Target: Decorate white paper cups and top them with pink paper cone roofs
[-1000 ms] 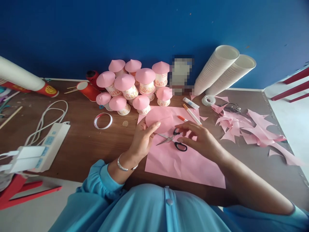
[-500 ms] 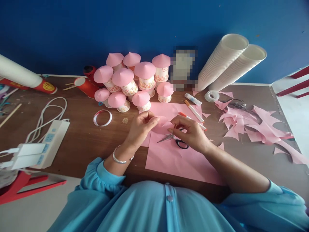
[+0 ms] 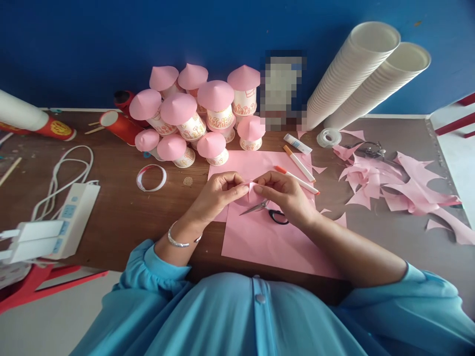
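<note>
My left hand (image 3: 218,193) and my right hand (image 3: 284,194) meet over the table, both pinched on a small pink paper circle (image 3: 249,194) that is curled between the fingertips. Most of the circle is hidden by my fingers. Black-handled scissors (image 3: 267,210) lie just under my right hand on a pink paper sheet (image 3: 267,240). Two orange-capped markers (image 3: 299,170) lie on the sheet beyond my right hand.
Several paper cups with pink cone tops (image 3: 196,116) stand at the back. Two stacks of white cups (image 3: 365,74) lean on the blue wall. Pink offcuts (image 3: 393,188), a tape roll (image 3: 328,137), a glue stick (image 3: 297,144), a tape ring (image 3: 151,177) and a power strip (image 3: 63,220) lie around.
My right hand left the scissors and joined my left on the pink circle. The flat circle has been curled up between both hands. The camera tilted down slightly.
</note>
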`<state>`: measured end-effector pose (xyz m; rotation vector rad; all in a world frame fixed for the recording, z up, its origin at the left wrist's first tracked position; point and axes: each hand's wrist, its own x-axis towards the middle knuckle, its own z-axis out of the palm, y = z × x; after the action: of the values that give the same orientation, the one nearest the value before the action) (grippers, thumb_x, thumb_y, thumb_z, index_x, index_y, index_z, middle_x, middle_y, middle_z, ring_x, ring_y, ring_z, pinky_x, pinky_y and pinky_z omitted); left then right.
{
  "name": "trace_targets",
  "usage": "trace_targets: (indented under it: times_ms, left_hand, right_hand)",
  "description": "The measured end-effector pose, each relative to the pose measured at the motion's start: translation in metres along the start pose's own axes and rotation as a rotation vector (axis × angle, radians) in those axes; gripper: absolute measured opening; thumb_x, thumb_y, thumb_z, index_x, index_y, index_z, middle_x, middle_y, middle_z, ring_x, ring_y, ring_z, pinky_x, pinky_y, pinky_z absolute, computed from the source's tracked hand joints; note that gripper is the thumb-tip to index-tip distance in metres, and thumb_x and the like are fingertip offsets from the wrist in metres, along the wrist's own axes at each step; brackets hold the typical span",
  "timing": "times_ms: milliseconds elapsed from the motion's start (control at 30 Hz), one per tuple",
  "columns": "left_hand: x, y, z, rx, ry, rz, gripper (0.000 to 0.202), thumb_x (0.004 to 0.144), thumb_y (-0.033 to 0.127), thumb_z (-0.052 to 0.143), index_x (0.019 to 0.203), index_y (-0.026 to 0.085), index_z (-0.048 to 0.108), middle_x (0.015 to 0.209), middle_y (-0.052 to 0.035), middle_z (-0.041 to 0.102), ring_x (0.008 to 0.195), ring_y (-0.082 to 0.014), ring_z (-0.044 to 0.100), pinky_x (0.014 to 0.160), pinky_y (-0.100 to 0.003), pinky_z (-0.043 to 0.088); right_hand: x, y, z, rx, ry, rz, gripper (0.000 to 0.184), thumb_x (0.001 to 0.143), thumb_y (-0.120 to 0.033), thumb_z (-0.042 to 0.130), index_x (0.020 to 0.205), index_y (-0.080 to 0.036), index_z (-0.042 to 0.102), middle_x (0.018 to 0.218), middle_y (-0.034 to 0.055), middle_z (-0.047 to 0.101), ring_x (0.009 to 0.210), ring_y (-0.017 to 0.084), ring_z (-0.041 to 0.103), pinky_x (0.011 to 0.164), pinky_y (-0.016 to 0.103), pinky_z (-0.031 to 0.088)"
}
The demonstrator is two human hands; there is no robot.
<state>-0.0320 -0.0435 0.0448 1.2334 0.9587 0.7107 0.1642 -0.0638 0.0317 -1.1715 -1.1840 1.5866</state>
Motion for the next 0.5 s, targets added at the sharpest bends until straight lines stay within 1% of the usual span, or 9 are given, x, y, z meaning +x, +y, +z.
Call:
trace_targets:
  times_ms: [100, 200, 300, 367, 433, 500]
  left_hand:
    - [0.0000, -0.0004, -0.0006, 0.023, -0.020, -0.001, 0.029, 0.087, 0.040, 0.074, 0.072, 0.016, 0.065, 0.070, 0.0012, 0.058, 0.070, -0.0125, 0.047, 0.068, -0.027, 0.037]
    - [-0.0011, 0.0014, -0.0003, 0.029, -0.027, 0.002, 0.031, 0.088, 0.041, 0.072, 0.072, 0.016, 0.063, 0.071, 0.0015, 0.055, 0.071, -0.0125, 0.045, 0.069, -0.028, 0.035]
    - [-0.0018, 0.0034, 0.0003, 0.051, -0.015, -0.003, 0.037, 0.092, 0.046, 0.066, 0.071, 0.017, 0.060, 0.068, 0.0026, 0.048, 0.068, -0.0121, 0.039, 0.066, -0.028, 0.031]
    - [-0.0018, 0.0044, 0.0011, 0.085, 0.002, -0.005, 0.037, 0.091, 0.047, 0.068, 0.071, 0.017, 0.060, 0.067, 0.0031, 0.045, 0.067, -0.0119, 0.038, 0.064, -0.028, 0.030]
    - [-0.0016, 0.0054, 0.0020, 0.108, 0.015, 0.000, 0.035, 0.088, 0.044, 0.072, 0.070, 0.017, 0.061, 0.066, 0.0032, 0.047, 0.066, -0.0116, 0.038, 0.063, -0.028, 0.030]
    - [-0.0015, 0.0063, 0.0027, 0.110, 0.026, 0.000, 0.033, 0.087, 0.042, 0.073, 0.070, 0.016, 0.062, 0.066, 0.0028, 0.049, 0.067, -0.0118, 0.040, 0.064, -0.028, 0.031]
  right_hand:
    - [0.0004, 0.0035, 0.0011, 0.117, -0.002, 0.055, 0.042, 0.071, -0.049, 0.088, 0.080, -0.019, 0.060, 0.068, -0.0037, 0.056, 0.061, 0.010, 0.046, 0.053, 0.025, 0.033]
    - [-0.0001, 0.0048, 0.0021, 0.176, -0.005, 0.053, 0.042, 0.071, -0.045, 0.089, 0.086, -0.019, 0.058, 0.070, -0.0043, 0.056, 0.061, 0.010, 0.046, 0.054, 0.024, 0.032]
    - [-0.0017, 0.0048, 0.0032, 0.175, 0.006, 0.011, 0.040, 0.072, -0.042, 0.087, 0.090, -0.019, 0.059, 0.077, -0.0024, 0.059, 0.066, 0.010, 0.050, 0.058, 0.024, 0.035]
    - [-0.0031, 0.0042, 0.0039, 0.158, 0.014, -0.020, 0.039, 0.073, -0.041, 0.087, 0.092, -0.019, 0.060, 0.079, -0.0016, 0.060, 0.069, 0.011, 0.052, 0.061, 0.025, 0.039]
    - [-0.0044, 0.0028, 0.0041, 0.136, 0.016, -0.024, 0.039, 0.075, -0.042, 0.086, 0.095, -0.019, 0.063, 0.079, -0.0014, 0.061, 0.070, 0.012, 0.053, 0.061, 0.025, 0.040]
    - [-0.0054, 0.0006, 0.0038, 0.098, 0.008, 0.007, 0.039, 0.079, -0.047, 0.082, 0.100, -0.018, 0.066, 0.080, -0.0002, 0.063, 0.070, 0.013, 0.053, 0.059, 0.026, 0.039]
